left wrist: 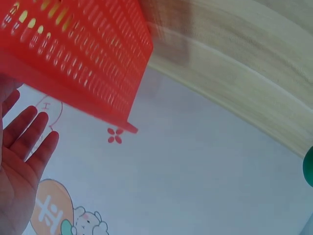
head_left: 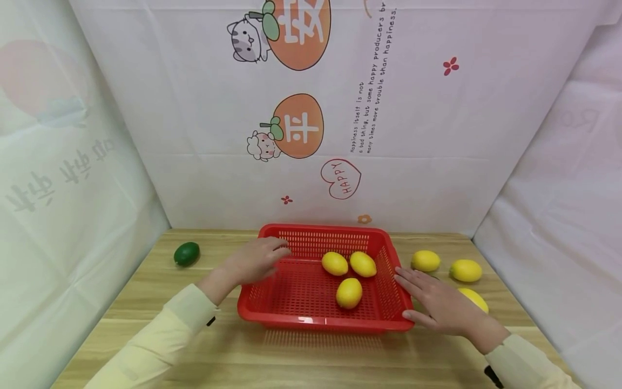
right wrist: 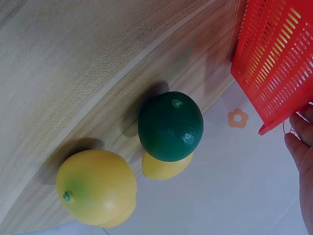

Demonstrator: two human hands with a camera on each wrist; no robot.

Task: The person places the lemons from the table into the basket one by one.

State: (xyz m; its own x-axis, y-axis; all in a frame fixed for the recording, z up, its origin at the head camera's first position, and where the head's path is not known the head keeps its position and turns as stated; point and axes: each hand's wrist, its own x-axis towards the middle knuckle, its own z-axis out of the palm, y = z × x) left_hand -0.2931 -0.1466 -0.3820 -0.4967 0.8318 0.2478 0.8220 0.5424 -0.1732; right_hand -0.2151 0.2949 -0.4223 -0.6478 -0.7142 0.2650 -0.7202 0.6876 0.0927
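Far L, dk green lime (head_left: 187, 254) on bench (head_left: 243, 370). Next, L hand (head_left: 257, 262) over L end of red basket (head_left: 330, 322), fingers loosely spread. Basket sits mid-bench, 3 yellow lemons (head_left: 349, 293) inside, twd R half. R hand (head_left: 434, 302): fingers approx straight, tips touching R rim. Far R, 3 more lemons (head_left: 465, 270) on bench + 2nd lime (right wrist: 170, 126), seen in R wrist view.

Basket (head_left: 320, 323) on table (head_left: 214, 359), three lemons (head_left: 349, 293) inside; lime (head_left: 187, 254) left; more lemons (head_left: 465, 270), second lime (right wrist: 170, 127) right.
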